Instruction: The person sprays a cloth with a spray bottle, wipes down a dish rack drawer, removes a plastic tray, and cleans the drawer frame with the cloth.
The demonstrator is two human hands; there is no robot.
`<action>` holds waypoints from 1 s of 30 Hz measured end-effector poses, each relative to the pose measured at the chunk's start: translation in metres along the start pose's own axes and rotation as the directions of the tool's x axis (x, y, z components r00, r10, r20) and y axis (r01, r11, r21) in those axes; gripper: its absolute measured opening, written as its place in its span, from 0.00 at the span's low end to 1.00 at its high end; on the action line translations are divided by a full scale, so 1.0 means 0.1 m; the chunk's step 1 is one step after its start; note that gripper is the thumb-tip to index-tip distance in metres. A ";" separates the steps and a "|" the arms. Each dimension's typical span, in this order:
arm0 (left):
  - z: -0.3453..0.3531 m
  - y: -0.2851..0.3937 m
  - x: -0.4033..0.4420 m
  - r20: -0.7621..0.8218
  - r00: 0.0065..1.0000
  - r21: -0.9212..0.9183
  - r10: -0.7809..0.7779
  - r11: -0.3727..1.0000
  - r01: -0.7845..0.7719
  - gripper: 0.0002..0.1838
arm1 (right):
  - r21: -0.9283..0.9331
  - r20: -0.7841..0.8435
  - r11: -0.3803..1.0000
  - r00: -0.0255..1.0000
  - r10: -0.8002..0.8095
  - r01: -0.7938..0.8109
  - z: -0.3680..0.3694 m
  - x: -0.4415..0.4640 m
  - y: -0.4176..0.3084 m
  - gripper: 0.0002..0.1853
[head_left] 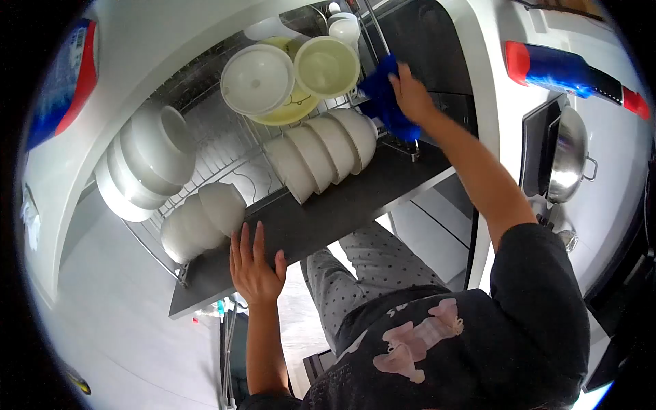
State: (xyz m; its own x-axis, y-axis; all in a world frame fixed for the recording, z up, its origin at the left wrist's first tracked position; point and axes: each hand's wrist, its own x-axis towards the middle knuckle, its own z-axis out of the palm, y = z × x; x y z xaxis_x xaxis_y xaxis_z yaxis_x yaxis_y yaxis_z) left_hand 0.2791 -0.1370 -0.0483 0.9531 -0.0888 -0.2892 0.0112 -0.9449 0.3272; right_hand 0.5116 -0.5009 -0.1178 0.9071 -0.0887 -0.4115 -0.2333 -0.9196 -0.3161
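My right hand [414,97] is closed on a blue cloth [391,102], which lies against the right end of the pulled-out dish rack, by its metal rail [377,31]. My left hand [258,268] rests on the dark drawer front [324,212], its fingers stretched out and holding nothing. Just beyond those fingers stands a row of small white bowls [222,208]. Several white bowls [348,137] lean in a row near the blue cloth. Behind them sit a pale yellow-green cup [328,66] and a white round container [257,78].
Larger white bowls [160,147] stand at the rack's left end. On the right-hand counter are a blue bottle with red ends [567,72] and a steel pan [570,156]. Another blue and red package [65,82] is at the upper left.
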 end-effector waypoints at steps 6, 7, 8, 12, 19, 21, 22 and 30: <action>0.01 -0.01 -0.03 -0.015 1.000 -0.035 -0.019 0.999 0.018 0.29 | -0.247 0.259 0.966 0.956 0.138 -0.073 -0.03 -0.82 0.44 0.25; 0.00 0.02 -0.04 0.006 0.999 -0.030 -0.050 0.998 0.050 0.29 | -0.266 0.318 0.962 0.936 0.148 -0.062 -0.11 -0.79 0.44 0.25; 0.00 0.03 -0.04 0.002 0.997 -0.009 -0.079 0.997 0.079 0.29 | -0.284 0.380 0.958 0.911 0.161 -0.050 -0.17 -0.77 0.46 0.26; 0.04 0.02 -0.05 -0.060 0.997 -0.076 -0.046 0.996 0.041 0.32 | -0.312 0.412 0.950 0.897 0.162 -0.028 -0.43 -0.91 0.33 0.25; 0.03 -0.06 -0.11 -0.278 0.958 -0.372 0.063 0.913 -0.168 0.34 | 0.326 0.461 0.941 0.885 -0.069 -0.097 -0.99 -1.61 -0.32 0.20; -0.10 -0.03 -0.25 -0.354 0.935 -0.479 0.015 0.856 -0.195 0.36 | 0.432 0.458 0.901 0.870 -0.182 -0.039 -1.03 -2.00 -0.73 0.20; -0.18 0.00 -0.37 -0.400 0.916 -0.584 -0.017 0.775 -0.240 0.37 | 0.470 0.468 0.882 0.857 -0.216 -0.035 -0.99 -2.17 -0.88 0.21; -0.76 -0.72 -1.53 -0.090 0.872 -0.992 -0.482 -0.030 -0.119 0.44 | 0.807 0.546 0.590 0.431 -0.719 -0.038 0.52 -3.20 -3.16 0.24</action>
State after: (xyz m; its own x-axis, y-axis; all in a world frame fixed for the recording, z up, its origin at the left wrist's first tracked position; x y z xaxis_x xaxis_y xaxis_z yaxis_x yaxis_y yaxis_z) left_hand 0.1550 -0.0319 0.0410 0.8528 0.4060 -0.3285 0.1862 0.3513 0.9175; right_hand 0.2766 -0.1618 0.0690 0.3676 0.8315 -0.4166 -0.4546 -0.2301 -0.8605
